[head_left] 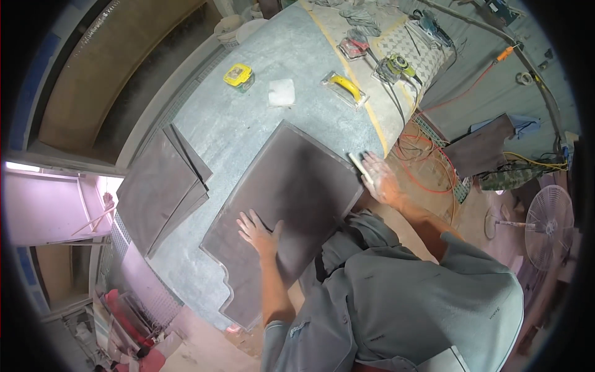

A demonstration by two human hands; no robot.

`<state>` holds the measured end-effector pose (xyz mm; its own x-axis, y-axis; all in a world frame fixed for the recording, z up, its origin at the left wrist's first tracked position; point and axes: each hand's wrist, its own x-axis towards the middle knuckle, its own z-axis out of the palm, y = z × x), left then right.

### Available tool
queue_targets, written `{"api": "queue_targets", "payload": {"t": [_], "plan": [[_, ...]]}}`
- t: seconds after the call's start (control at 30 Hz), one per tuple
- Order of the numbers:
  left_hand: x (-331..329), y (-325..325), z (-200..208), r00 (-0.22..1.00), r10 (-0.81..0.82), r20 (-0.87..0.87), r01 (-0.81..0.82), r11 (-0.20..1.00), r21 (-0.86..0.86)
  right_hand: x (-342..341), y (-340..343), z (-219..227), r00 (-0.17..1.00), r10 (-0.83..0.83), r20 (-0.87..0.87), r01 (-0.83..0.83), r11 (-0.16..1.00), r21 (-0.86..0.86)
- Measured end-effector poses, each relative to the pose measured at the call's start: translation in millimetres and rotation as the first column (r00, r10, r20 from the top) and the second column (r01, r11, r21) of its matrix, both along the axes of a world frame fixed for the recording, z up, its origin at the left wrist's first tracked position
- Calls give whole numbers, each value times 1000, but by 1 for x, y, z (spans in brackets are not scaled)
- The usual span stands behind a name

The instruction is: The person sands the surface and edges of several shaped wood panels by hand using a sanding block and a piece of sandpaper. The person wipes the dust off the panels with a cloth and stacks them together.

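Note:
A dark brown flat panel (pixel 282 186) with a curved notch at its near left end lies on the blue-grey table (pixel 198 118) in front of me. My left hand (pixel 259 235) rests on its face with fingers spread, holding nothing. At the panel's far right edge, my right hand (pixel 380 178) grips a pale narrow bar (pixel 359 166), with the fingers along its outer side. The bar stands close against that edge; whether it touches I cannot tell.
Several dark panels (pixel 158 186) lie stacked at the left. Farther back are a yellow-lidded jar (pixel 238 75), a white square pad (pixel 282 92), a yellow-handled hand sander (pixel 344 88), and red (pixel 353 47) and green (pixel 396 67) power sanders. Orange hoses (pixel 421 164) and a fan (pixel 548 227) occupy the right.

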<state>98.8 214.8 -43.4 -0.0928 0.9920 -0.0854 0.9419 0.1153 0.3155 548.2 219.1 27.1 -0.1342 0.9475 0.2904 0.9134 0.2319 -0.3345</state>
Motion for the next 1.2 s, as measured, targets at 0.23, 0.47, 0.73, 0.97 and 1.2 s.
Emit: {"api": "queue_targets", "payload": {"t": [0.23,0.47,0.73,0.97,1.2], "plan": [[23,-10,29,995,101,9,-98,979,-176,-31,22,-18,978,136,-156,-157,979,-133],[89,36,9,983,181,38,-181,983,-12,-9,19,-30,982,164,-95,-180,963,-202],[187,74,-6,864,403,-301,-397,914,84,29,-9,-36,948,267,-174,-285,954,-87],[187,76,-6,863,378,-335,-378,923,69,-101,174,-64,940,193,-280,-214,976,-45],[187,81,-4,864,381,-328,-381,922,68,-98,199,-65,910,243,-337,-279,958,-65]]}}
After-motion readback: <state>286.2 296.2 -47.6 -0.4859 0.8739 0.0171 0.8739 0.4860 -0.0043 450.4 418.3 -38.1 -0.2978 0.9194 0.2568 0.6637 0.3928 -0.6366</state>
